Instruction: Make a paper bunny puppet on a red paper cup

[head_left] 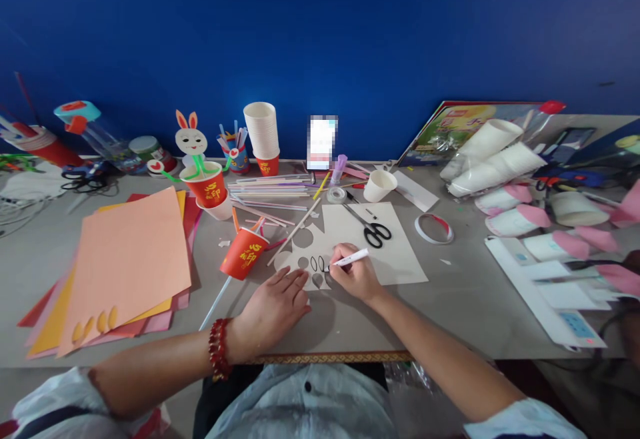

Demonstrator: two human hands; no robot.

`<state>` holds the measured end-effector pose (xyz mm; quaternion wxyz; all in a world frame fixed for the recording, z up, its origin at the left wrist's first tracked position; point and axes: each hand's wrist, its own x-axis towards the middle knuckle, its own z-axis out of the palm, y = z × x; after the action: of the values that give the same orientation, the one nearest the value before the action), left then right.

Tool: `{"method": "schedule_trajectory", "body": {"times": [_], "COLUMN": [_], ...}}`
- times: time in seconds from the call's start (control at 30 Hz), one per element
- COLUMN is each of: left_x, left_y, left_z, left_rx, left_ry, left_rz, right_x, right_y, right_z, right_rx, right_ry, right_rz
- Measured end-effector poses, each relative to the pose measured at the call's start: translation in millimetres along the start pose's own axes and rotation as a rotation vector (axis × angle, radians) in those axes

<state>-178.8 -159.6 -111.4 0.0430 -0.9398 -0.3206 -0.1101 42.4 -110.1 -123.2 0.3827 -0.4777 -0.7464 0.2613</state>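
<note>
My right hand (357, 280) grips a white marker (353, 257) with its dark tip down on a white sheet of paper (403, 252). Two black ovals (318, 264) are drawn beside the tip. Round pieces have been cut out of the sheet's left part. My left hand (273, 309) lies flat, fingers stretched out, at the paper's lower left edge; it holds nothing. Black-handled scissors (376, 234) rest on the sheet. Left of the paper a red paper cup (243, 254) lies tilted, with straws in it.
A paper rabbit (191, 140) stands in a red cup. Coloured paper sheets (135, 246) lie at the left. Straws (270, 189), a cup stack (261, 132), a lit phone (323, 142) and a white cup (380, 186) are behind. A tape roll (434, 238) and pink-tipped cups (517, 220) lie right.
</note>
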Motion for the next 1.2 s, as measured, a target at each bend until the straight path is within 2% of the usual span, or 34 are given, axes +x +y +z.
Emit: {"method": "schedule_trajectory", "body": {"times": [0.13, 0.33, 0.9, 1.2], "left_x": [-0.3, -0.5, -1.0, -0.9], "left_y": [-0.3, -0.3, 0.0, 0.3], "left_z": [0.1, 0.0, 2.6, 2.4], "left_rx": [-0.001, 0.000, 0.018, 0.006], "left_ry": [0.000, -0.006, -0.011, -0.021], "left_rz": [-0.003, -0.001, 0.001, -0.012], "right_x": [-1.2, -3.4, -1.2, -1.7], "right_y": [1.3, 4.1, 1.5, 1.9], "right_z": [-0.1, 1.0, 1.0, 1.2], "right_rx": [0.043, 0.108, 0.018, 0.052], "right_ry": [-0.005, 0.058, 0.022, 0.028], "right_rz": [0.025, 0.156, 0.080, 0.136]}}
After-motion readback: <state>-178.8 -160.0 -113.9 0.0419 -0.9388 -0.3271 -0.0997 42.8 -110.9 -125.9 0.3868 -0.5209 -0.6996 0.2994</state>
